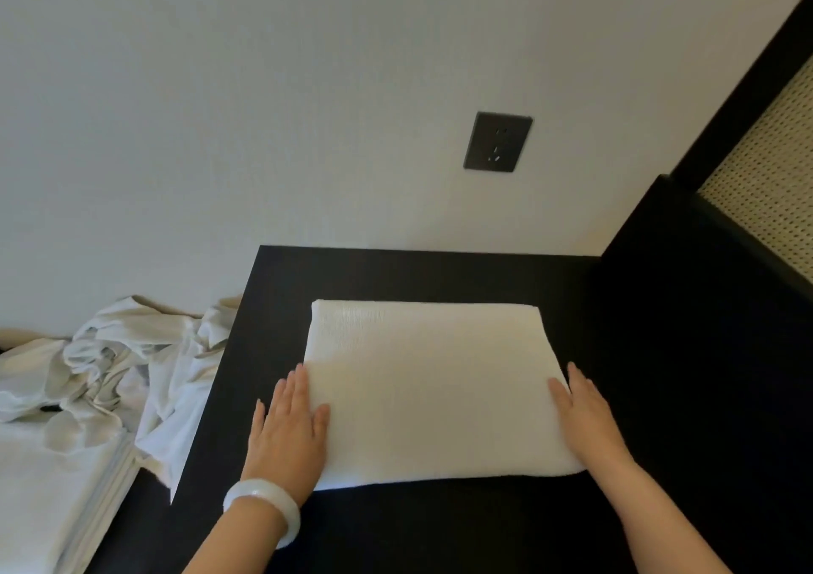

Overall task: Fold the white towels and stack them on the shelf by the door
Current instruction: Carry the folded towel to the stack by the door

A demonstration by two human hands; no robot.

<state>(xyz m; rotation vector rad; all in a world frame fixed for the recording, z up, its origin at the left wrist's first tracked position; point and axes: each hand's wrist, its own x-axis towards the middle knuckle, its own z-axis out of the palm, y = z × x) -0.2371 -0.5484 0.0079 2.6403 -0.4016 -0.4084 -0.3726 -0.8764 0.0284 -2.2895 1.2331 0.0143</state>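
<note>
A folded white towel (431,388) lies flat as a neat rectangle on the black shelf top (422,274). My left hand (288,426), with a white bangle on its wrist, rests flat against the towel's left edge, fingers together and the thumb on the cloth. My right hand (587,415) lies flat along the towel's right edge in the same way. Neither hand grips anything. A heap of crumpled white towels (140,353) sits to the left of the shelf, below its level.
Flat white linen (48,485) lies at the lower left. A dark wall socket (497,142) is on the white wall behind the shelf. A tall black panel (686,309) with a woven cane insert (765,168) closes off the right side.
</note>
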